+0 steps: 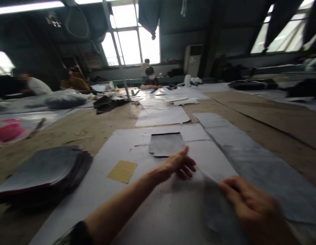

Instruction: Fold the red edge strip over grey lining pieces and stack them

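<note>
Right hand (254,204): blurred, fingers pinching far edge of grey sheet (216,204). Sheet over right side of white paper (152,207); blur hides whether its lower part touches. Left hand (177,165): fingers loosely spread, near sheet's far-left corner; contact cannot be told. Panel (165,144), dark along far and near edges, flat on paper just beyond left hand. Card (122,171) left, white paper showing between. Stack (45,166) on worktop (96,126), beside paper's left edge. Strip (270,170) along right edge.
</note>
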### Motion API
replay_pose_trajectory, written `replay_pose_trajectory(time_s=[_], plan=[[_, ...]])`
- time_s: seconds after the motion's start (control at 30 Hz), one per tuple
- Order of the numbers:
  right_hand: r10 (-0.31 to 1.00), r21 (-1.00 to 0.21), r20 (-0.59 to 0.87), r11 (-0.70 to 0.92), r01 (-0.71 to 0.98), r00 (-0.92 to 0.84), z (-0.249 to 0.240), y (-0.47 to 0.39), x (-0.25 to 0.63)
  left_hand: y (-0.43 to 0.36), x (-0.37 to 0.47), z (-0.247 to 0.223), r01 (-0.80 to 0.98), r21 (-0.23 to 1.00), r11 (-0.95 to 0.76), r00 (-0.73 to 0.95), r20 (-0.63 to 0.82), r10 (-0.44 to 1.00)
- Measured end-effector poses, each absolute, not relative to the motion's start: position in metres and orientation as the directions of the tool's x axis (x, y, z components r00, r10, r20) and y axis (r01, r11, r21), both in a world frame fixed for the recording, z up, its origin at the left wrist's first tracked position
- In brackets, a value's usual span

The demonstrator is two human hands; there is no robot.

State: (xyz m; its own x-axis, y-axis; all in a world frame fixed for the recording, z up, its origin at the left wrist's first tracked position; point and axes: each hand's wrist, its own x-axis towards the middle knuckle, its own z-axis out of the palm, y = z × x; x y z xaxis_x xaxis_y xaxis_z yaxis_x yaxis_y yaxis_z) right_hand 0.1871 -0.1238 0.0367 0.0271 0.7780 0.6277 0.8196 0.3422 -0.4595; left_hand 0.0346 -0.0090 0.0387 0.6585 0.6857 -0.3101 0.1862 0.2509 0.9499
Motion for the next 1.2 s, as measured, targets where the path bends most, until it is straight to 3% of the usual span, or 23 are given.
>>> replay_pose_trajectory(time_s=[0.07, 0.2, 0.33, 0.4, 0.53, 0.7, 0.87, 1.07, 1.2], plan=[[0.796, -0.513, 0.602, 0.328, 0.793, 0.060, 0.029, -0.122, 0.157, 0.000, 0.003, 0.044, 0.276, 0.940, 0.201, 0.633, -0.335, 0.698], [0.778, -0.534, 0.628, 0.442, 0.720, -0.012, 0.010, -0.113, 0.097, -0.003, -0.031, 0.051, 0.523, 0.846, -0.100, 0.641, -0.314, 0.701], [0.835, -0.619, 0.535, 0.493, 0.611, -0.132, 0.009, -0.113, 0.098, -0.015, -0.035, 0.046, 0.587, 0.754, -0.294, 0.647, -0.219, 0.730], [0.820, -0.569, 0.544, 0.515, 0.641, -0.177, 0.014, -0.107, 0.118, -0.019, -0.034, 0.044, 0.618, 0.707, -0.345, 0.630, -0.182, 0.755], [0.761, -0.314, 0.583, 0.536, 0.784, -0.286, 0.020, -0.080, 0.159, -0.021, -0.029, 0.044, 0.683, 0.610, -0.402, 0.580, -0.118, 0.806], [0.737, -0.199, 0.459, 0.629, 0.752, -0.495, 0.018, -0.056, 0.173, -0.024, -0.026, 0.042, 0.650, 0.621, -0.438, 0.582, -0.037, 0.812], [0.709, -0.182, 0.468, 0.661, 0.728, -0.527, 0.016, -0.056, 0.175, -0.028, -0.031, 0.032, 0.563, 0.595, -0.574, 0.627, 0.144, 0.765], [0.652, -0.148, 0.534, 0.699, 0.699, -0.539, 0.011, -0.060, 0.179, -0.030, -0.038, 0.019, 0.422, 0.328, -0.845, 0.708, 0.464, 0.533], [0.604, -0.070, 0.571, 0.710, 0.701, -0.556, 0.012, -0.062, 0.177, -0.031, -0.043, 0.018, 0.374, 0.166, -0.912, 0.761, 0.507, 0.404]])
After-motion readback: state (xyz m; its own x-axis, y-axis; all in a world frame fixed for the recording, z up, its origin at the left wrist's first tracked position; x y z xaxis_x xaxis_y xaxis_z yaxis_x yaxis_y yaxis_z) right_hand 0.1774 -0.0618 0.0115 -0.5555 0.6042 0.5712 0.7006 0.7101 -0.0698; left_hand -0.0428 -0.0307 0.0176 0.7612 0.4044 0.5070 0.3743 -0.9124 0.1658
